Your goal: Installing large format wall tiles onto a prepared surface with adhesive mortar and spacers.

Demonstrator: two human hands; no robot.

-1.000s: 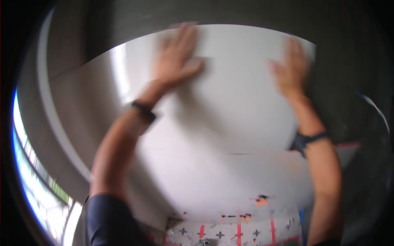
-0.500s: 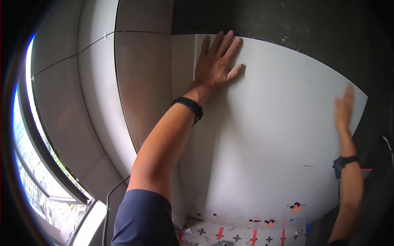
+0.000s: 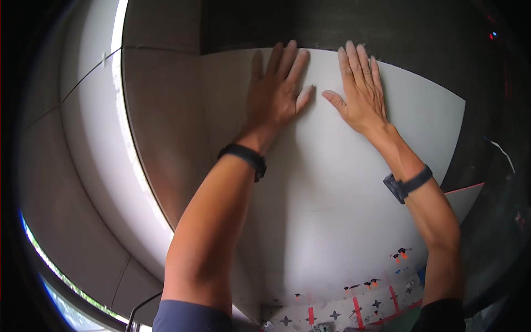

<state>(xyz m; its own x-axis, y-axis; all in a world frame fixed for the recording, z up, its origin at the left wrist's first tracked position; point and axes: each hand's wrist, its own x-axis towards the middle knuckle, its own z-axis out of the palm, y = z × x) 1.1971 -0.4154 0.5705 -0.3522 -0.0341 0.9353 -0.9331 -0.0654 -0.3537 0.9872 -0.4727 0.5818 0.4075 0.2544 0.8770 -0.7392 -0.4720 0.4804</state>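
Note:
A large white wall tile [image 3: 337,182] covers the wall in front of me, its top edge meeting a dark grey wall surface [image 3: 332,22]. My left hand [image 3: 278,88] lies flat on the tile's upper left part, fingers spread and pointing up, tips at the top edge. Beside it on the right, my right hand [image 3: 362,91] also rests flat, fingers stretched upward with the thumb out to the left. Neither hand holds anything. Dark bands circle both wrists.
Pale tiles [image 3: 88,116] line the wall at left, with a white spacer [image 3: 103,60] in a joint. Several orange-and-black fittings [image 3: 370,284] sit low on the tile. Below lies a floor with red strips [image 3: 358,312] and dark crosses. A white wire [image 3: 502,150] sticks out at right.
My right hand has moved left from the tile's right edge to the upper middle, next to my left hand. My left hand stays on the tile while the view has shifted.

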